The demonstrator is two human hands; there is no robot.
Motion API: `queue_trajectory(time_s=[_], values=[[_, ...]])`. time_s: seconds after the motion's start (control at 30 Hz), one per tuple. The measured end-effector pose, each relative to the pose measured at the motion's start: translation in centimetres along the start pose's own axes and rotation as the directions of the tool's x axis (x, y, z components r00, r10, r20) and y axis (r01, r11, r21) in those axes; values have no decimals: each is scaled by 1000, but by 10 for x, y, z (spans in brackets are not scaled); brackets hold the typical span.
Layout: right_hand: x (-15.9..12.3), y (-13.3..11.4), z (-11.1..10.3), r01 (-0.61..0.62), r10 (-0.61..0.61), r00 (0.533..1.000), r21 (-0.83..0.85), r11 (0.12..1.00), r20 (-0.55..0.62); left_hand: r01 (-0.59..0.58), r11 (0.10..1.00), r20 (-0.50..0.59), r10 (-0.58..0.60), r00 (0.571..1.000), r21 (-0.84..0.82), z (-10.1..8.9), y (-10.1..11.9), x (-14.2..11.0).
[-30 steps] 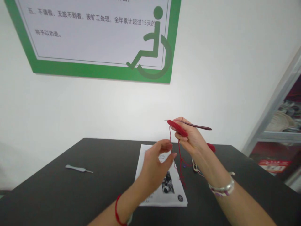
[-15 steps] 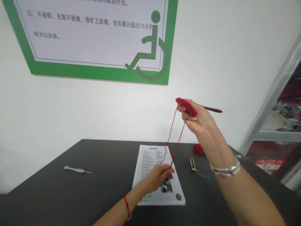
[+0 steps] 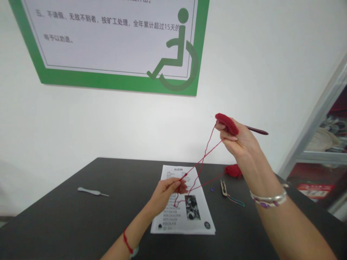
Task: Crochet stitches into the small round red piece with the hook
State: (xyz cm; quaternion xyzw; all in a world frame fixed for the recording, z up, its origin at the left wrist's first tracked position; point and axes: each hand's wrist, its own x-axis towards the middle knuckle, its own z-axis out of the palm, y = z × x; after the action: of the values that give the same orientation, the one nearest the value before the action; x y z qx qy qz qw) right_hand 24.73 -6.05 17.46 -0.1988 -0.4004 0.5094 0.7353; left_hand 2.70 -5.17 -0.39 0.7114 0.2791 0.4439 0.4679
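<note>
A person's two bare hands work in mid-air above a dark table (image 3: 54,220). The right hand (image 3: 238,141), raised higher, pinches a small red crocheted strip (image 3: 227,124) between closed fingers (image 3: 226,134). A slim crochet hook (image 3: 256,129) lies along the strip, its dark handle jutting past the hand and its thin tip showing beyond the strip's far end. The left hand (image 3: 165,193), lower and nearer the table, closes its fingertips (image 3: 177,183) on a strand of red yarn (image 3: 202,164). The hands have just spread further apart, so the yarn now runs in long thin lines from the strip down to the left hand, and on to a red yarn ball (image 3: 233,170) on the table. Below the left hand lies a printed pattern sheet (image 3: 177,227) with a photo. Small thread snips (image 3: 223,187) sit to the right, and a grey-handled hook (image 3: 92,191) to the far left.
</note>
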Motion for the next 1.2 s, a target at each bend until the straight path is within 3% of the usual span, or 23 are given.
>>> queue_trajectory(time_s=[0.23, 0.37, 0.43, 0.5, 0.6, 0.7, 0.8, 0.93, 1.1, 1.2], values=[[-3, -12, -4, -58, 58, 998, 11, 998, 24, -143, 953, -18, 154, 988, 268, -14, 6, -2], [-4, -16, -6, -48, 47, 998, 26, 998, 44, -132, 913, 81, 109, 991, 387, -20, 5, -5], [-4, -10, -3, -67, 66, 996, 28, 997, 56, -37, 956, 107, 6, 994, 292, -18, 5, -5], [-6, 1, 2, -90, 89, 994, 23, 996, 59, 77, 996, 135, -83, 987, 51, -13, 6, -2], [-7, 21, 13, -123, 123, 991, 7, 992, 54, 117, 989, 192, -98, 977, -91, -2, 14, 4], [-6, 31, 20, -121, 122, 992, -34, 992, 26, 153, 975, 281, -104, 954, -158, 5, 25, 10], [-5, 28, 23, -106, 108, 991, -37, 994, 82, 214, 960, 357, -137, 924, -183, 9, 37, 12], [-5, 19, 28, -120, 119, 984, 1, 993, 129, 229, 966, 298, -187, 936, -115, 13, 47, 10], [-6, 19, 36, -125, 123, 991, 35, 992, 54, 287, 931, 355, -196, 914, -226, 17, 51, 5], [-4, 18, 34, -112, 111, 990, 7, 994, 83, 313, 916, 326, -225, 918, -249, 19, 53, 2]])
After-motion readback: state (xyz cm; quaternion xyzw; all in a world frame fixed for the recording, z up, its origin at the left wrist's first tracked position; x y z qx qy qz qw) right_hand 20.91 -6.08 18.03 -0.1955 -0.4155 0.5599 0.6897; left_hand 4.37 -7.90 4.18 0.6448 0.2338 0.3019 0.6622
